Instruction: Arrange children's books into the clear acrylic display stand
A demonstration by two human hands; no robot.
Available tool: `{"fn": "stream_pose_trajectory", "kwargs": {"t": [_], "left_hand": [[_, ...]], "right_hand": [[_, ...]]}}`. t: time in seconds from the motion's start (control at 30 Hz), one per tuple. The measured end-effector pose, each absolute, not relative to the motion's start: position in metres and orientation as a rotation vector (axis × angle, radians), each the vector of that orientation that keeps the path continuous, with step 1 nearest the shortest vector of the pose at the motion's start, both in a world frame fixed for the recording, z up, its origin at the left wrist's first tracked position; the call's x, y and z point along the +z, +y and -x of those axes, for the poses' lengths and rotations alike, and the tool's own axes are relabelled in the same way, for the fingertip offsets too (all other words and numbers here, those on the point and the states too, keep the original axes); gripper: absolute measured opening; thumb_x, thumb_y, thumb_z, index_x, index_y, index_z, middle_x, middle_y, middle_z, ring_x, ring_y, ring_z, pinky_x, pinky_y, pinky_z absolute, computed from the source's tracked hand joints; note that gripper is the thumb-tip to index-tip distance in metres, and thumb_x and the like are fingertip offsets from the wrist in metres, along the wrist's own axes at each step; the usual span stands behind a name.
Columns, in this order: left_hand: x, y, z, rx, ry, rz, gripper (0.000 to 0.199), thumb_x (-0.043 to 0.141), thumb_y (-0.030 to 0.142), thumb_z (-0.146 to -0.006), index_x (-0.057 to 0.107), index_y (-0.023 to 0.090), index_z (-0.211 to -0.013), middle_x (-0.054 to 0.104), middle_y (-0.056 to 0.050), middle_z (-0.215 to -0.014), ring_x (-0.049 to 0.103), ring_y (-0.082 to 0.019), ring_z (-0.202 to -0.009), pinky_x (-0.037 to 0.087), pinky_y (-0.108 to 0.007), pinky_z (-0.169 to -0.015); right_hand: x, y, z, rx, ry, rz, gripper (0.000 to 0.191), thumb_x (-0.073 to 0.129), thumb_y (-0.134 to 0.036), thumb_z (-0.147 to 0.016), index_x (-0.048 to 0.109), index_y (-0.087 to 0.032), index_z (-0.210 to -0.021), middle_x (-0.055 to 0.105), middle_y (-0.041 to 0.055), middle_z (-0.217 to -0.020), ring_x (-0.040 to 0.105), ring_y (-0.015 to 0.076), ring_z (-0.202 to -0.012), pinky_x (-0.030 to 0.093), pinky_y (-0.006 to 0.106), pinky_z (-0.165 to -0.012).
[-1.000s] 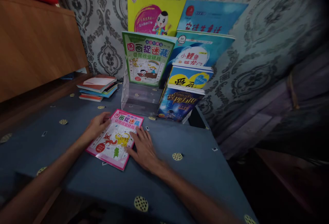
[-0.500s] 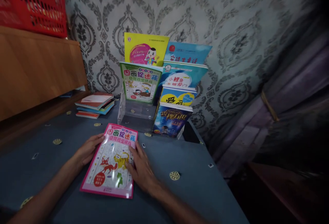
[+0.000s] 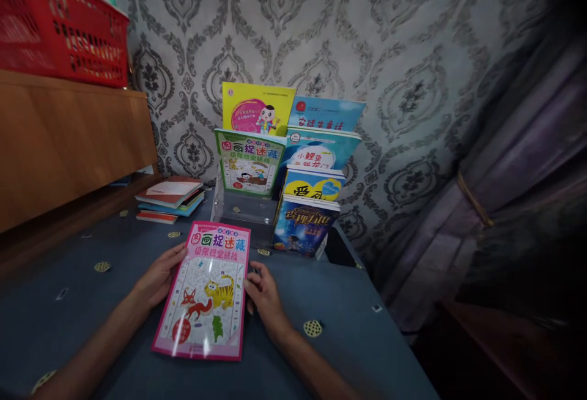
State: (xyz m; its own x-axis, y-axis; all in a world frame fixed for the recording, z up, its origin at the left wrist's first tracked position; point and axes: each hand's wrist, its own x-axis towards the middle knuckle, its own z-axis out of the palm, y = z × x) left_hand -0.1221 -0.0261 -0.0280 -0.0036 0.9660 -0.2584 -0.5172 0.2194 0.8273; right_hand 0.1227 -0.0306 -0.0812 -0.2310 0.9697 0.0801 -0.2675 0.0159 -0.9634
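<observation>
Over the blue tablecloth (image 3: 353, 302), left hand (image 3: 159, 276) and right hand (image 3: 266, 299) curl inward, grasping the pink book (image 3: 206, 293).

The pink-bordered picture book (image 3: 206, 293) has a smooth, glossy paper cover (white glare streaks its lower half). The book rack (image 3: 243, 213) is clear, shiny plastic; the slotted basket (image 3: 92, 36), red plastic. The cabinet (image 3: 68, 134) shows smooth wood grain. The tabletop (image 3: 358, 326) looks matt, the wallpaper (image 3: 413, 45) matt too, the curtain (image 3: 426, 259) folded cloth.
</observation>
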Motion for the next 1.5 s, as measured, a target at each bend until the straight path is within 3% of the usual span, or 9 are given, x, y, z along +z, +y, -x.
{"fn": "stream_pose_trajectory", "kwargs": {"t": [0.2,0.4,0.63,0.83,1.07,1.3,1.5], "left_hand": [[-0.008,-0.013,0.108,1.328,0.945,-0.633,0.024,0.072,0.008,-0.081,0.071,0.015,-0.104,0.081,-0.009,-0.093,0.078,-0.023,-0.077,0.064,-0.032,-0.072],[0.019,0.002,0.101,1.405,0.803,-0.848,0.035,0.076,0.025,-0.080,0.071,0.020,-0.114,0.080,-0.006,-0.109,0.075,-0.026,-0.102,0.061,-0.037,-0.091],[0.004,0.005,0.098,1.364,0.765,-0.955,0.045,0.071,0.024,-0.073,0.071,0.018,-0.117,0.079,-0.011,-0.113,0.068,-0.035,-0.119,0.054,-0.046,-0.102],[-0.001,0.011,0.107,1.319,0.922,-1.158,0.051,0.071,0.039,-0.072,0.072,0.018,-0.118,0.078,-0.012,-0.114,0.068,-0.036,-0.117,0.054,-0.047,-0.100],[0.024,0.010,0.134,1.067,1.178,-1.911,0.051,0.053,0.059,-0.091,0.071,0.023,-0.123,0.073,-0.008,-0.128,0.067,-0.034,-0.116,0.054,-0.044,-0.100],[0.064,0.013,0.131,1.082,1.286,-2.205,0.055,0.043,0.058,-0.097,0.064,0.020,-0.131,0.069,-0.011,-0.135,0.065,-0.033,-0.119,0.051,-0.045,-0.105],[0.107,0.026,0.121,1.264,1.318,-2.357,0.049,0.042,0.055,-0.097,0.066,0.019,-0.118,0.073,-0.010,-0.117,0.067,-0.029,-0.102,0.055,-0.041,-0.094]], "right_hand": [[-0.052,-0.025,-0.132,1.459,-1.243,0.771,0.042,0.073,-0.055,-0.080,0.060,-0.023,-0.105,0.065,-0.0009,-0.080,0.055,0.0109,-0.054,0.044,0.019,-0.042],[-0.018,-0.021,-0.140,1.057,-1.423,0.773,0.033,0.058,-0.049,-0.095,0.059,-0.025,-0.116,0.071,0.0043,-0.094,0.061,0.0143,-0.062,0.052,0.025,-0.052],[-0.040,-0.025,-0.143,0.871,-1.505,0.869,0.026,0.050,-0.042,-0.100,0.060,-0.023,-0.116,0.073,0.0092,-0.106,0.071,0.0223,-0.091,0.059,0.033,-0.074],[-0.043,-0.023,-0.146,0.870,-1.534,0.878,0.030,0.050,-0.044,-0.101,0.061,-0.023,-0.118,0.073,0.0094,-0.107,0.070,0.0217,-0.093,0.058,0.030,-0.073],[-0.036,-0.018,-0.151,0.897,-1.588,0.864,0.029,0.049,-0.043,-0.102,0.061,-0.022,-0.117,0.073,0.0086,-0.104,0.070,0.0199,-0.089,0.057,0.028,-0.070],[-0.002,0.007,-0.155,0.667,-1.703,0.866,0.021,0.046,-0.033,-0.101,0.059,-0.022,-0.113,0.072,0.0066,-0.100,0.068,0.0191,-0.083,0.054,0.029,-0.072],[0.053,0.030,-0.162,0.423,-1.801,0.786,0.017,0.044,-0.029,-0.101,0.057,-0.022,-0.108,0.069,0.0055,-0.096,0.065,0.0193,-0.084,0.052,0.031,-0.077]]}}
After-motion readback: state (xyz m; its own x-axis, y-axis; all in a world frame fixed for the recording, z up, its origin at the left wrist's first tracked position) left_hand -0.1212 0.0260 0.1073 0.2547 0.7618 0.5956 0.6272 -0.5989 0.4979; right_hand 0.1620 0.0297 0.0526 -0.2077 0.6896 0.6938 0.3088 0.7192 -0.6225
